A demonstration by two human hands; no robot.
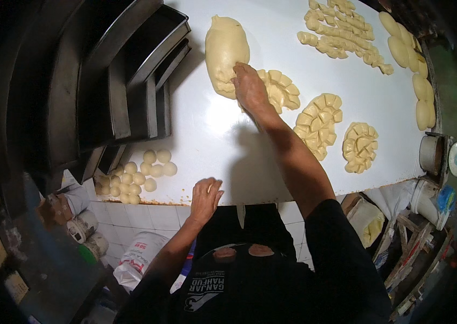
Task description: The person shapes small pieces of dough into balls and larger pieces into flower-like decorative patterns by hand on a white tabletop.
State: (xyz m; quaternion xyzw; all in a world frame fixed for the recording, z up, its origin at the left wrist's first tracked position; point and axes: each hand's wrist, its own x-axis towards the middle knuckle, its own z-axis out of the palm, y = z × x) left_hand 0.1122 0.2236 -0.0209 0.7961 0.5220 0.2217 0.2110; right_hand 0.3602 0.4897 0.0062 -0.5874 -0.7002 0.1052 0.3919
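Yellow, likely soft, heavy dough log [226, 51], best cradled underneath; curled right hand [251, 89] at its side (cannot tell if gripping), open left hand [205, 198] at table edge [172, 202].

white table [201, 137] — big dough lump [227, 51] | cut dough clusters [319, 121] | small dough balls [138, 178]

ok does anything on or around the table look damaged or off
The white tabletop's near edge is mottled brown between the small dough balls and the left hand, looking rusty or worn against the pale surface.
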